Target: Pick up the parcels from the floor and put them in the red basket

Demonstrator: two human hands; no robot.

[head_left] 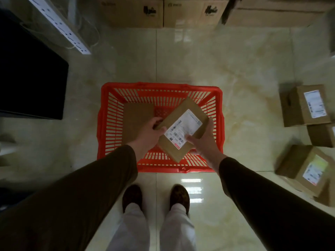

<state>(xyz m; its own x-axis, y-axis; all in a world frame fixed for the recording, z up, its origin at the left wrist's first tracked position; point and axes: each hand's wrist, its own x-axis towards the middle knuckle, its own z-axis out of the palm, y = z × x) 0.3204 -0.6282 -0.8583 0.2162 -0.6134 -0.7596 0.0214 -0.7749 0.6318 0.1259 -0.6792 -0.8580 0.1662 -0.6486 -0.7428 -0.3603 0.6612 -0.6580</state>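
A red slatted basket (107,116) stands on the tiled floor just ahead of my feet. One flat brown parcel (137,115) lies inside it at the left. Above the basket's right half I hold a flat brown parcel with a white barcode label (186,115), tilted diagonally. My left hand (150,132) grips its left edge and my right hand (203,140) grips its near right side. Three more labelled cardboard parcels lie on the floor at the right: one farther back (306,107), one at the frame edge (322,135), one nearer (306,169).
Large cardboard cartons (163,13) line the far side of the floor. A dark cabinet or box (30,78) sits at the left, with a white perforated shelf rail (61,24) above it. My two shoes (155,198) stand on the glossy tiles behind the basket.
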